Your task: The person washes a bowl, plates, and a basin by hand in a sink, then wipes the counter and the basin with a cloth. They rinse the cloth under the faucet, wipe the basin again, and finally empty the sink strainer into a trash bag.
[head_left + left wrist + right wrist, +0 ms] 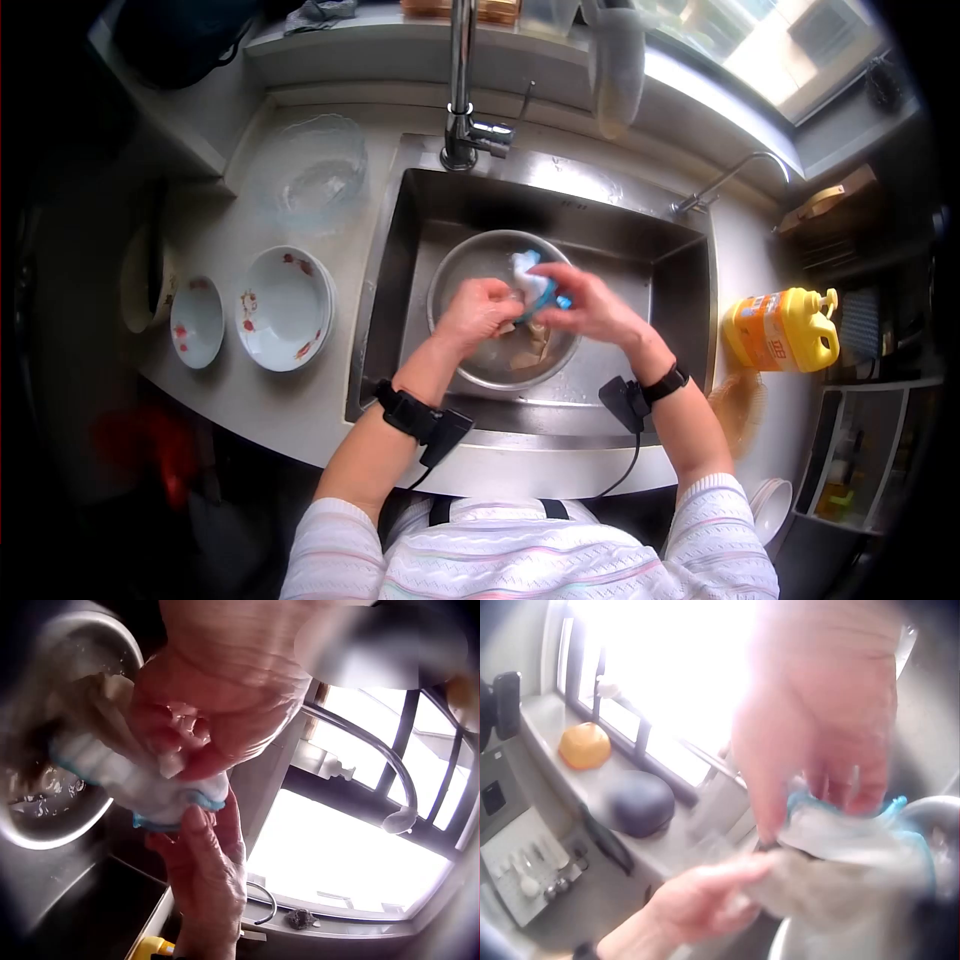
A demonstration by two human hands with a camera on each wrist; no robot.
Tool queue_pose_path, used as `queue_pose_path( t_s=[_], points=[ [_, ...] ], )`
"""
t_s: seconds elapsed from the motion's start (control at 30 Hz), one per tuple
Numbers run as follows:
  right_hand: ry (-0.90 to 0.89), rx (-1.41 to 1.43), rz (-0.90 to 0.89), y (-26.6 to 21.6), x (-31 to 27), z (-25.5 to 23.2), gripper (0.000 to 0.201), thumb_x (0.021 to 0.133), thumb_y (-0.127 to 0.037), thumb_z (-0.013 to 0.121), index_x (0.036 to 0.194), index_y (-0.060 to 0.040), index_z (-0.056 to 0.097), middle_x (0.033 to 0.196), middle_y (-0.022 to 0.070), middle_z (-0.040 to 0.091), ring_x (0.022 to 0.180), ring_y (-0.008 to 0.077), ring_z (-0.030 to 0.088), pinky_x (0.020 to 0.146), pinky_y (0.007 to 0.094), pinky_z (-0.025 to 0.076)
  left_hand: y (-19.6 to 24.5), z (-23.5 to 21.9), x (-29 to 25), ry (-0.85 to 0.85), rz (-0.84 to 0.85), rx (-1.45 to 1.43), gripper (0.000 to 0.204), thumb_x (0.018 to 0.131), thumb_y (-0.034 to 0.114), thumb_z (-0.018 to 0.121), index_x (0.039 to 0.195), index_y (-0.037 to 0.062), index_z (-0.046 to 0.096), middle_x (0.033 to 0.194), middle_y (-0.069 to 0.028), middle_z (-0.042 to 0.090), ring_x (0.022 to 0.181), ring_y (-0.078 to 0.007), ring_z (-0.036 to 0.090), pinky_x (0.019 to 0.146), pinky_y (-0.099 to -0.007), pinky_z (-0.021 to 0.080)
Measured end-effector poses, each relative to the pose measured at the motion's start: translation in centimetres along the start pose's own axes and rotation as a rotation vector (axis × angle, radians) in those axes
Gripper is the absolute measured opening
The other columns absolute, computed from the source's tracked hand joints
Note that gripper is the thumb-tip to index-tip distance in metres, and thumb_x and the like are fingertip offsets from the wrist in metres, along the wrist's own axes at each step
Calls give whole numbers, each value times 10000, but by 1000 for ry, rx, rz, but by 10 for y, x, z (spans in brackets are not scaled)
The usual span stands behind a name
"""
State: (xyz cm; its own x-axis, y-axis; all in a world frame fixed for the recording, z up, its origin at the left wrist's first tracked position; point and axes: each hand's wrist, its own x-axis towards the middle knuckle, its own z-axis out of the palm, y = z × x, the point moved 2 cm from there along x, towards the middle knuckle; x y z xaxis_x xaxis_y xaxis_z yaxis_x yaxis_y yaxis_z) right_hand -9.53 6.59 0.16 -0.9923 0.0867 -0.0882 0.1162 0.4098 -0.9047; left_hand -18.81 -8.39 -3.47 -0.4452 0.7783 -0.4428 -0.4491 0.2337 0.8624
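Steel sink, and within it a metal bowl. Above the bowl, the left hand and right hand both pinched a white, blue-edged cloth between bent fingers.

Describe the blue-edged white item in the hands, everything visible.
The blue-edged white item looks thin and soft, maybe cloth or film, with bright blue edging along parts of its rim. It is bunched and creased, not spread flat. The left hand and right hand both pinch it, above the metal bowl in the sink. A beige piece lies against it; whether they are joined, I can't tell.
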Motion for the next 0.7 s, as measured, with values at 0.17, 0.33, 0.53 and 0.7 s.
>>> queue_pose_path(
  t_s=[0.17, 0.33, 0.53, 0.7],
  points=[
    [-26, -374, 100, 79, 15, 66, 435, 655, -136, 675, 1066, -76, 547, 1010, 195, 563, 945, 355, 543, 797, 381, 445, -60, -10, 20, 4, -45, 232, 192, 749, 119, 612, 913, 21, 613, 660, -10, 552, 527, -86, 479, 474, -214, 389],
    [-3, -414, 426, 136, 17, 86, 323, 678, -102, 601, 998, -62, 593, 904, 178, 616, 855, 301, 592, 747, 355, 461, -79, -20, 3, 185, -316, -55, 581, 811, 346, 586, 1285, 79, 382, 1242, -94, 415, 1001, -226, 475, 682, -452, 502],
    [-24, 394, 247, 18, 24, 63, 224, 730, -40, 561, 946, 15, 579, 778, 53, 603, 735, 103, 569, 635, 234, 461, -91, -28, 19, 272, -377, -634, 519, 808, 407, 542, 1215, 108, 424, 1291, -148, 369, 1169, -355, 374, 822, -587, 398],
    [141, -56, 416, 58, 22, 60, 362, 706, -165, 598, 1014, 22, 574, 828, 124, 629, 781, 184, 604, 710, 274, 472, -117, -31, 53, 292, -139, -814, 290, 780, 229, 568, 940, -13, 571, 871, -96, 613, 763, -236, 601, 735, -352, 481]
  ],
)
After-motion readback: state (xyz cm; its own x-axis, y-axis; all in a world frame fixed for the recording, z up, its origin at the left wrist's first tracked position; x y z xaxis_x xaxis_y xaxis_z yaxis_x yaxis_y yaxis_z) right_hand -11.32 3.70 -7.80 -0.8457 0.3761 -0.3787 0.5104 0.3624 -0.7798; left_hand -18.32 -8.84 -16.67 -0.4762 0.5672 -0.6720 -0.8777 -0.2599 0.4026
